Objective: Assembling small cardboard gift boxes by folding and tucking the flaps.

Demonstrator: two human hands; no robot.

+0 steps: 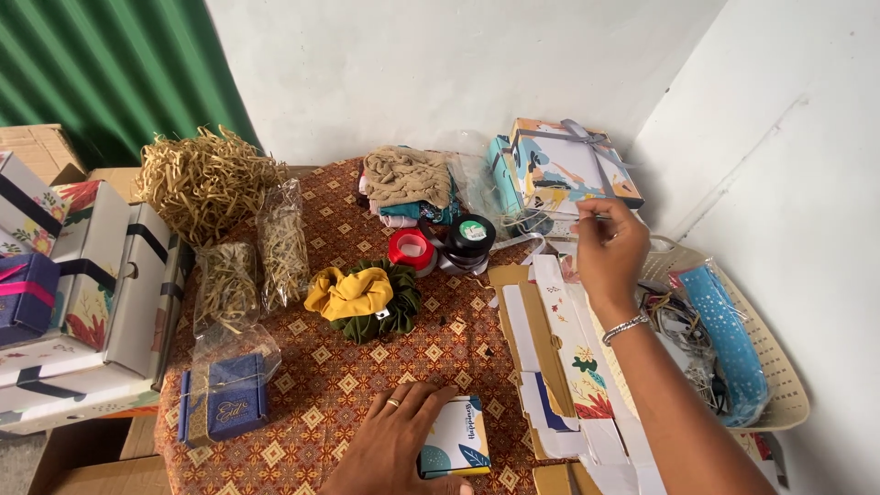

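The left hand (396, 438) lies flat, with the fingers spread, on a small printed box (456, 436) which stands on the patterned cloth (339, 367) at the near edge of the table; the hand presses on the left part of the box and does not close around it. The right hand (607, 246) is lifted over the far right side, with the finger and thumb pinched together on something thin, and I cannot tell what it is. Just behind this hand stands a gift box with a grey ribbon (570, 165), and under the wrist lies a stack of flat unfolded cartons (550, 339). On the right of the arm there is a cream plastic basket (779, 385) with a blue dotted wrap (729, 339) inside. In the middle of the cloth there are a yellow and a green scrunchie (362, 298), and behind them a red tape roll (411, 249) and a black tape roll (470, 240), just beside each other. A heap of paper shred (203, 179) lies at the far left, near some bags of the same shred (280, 243). A small dark blue box (225, 399) is near the left hand, and a stack of gift boxes (82, 293) stands beside the table.
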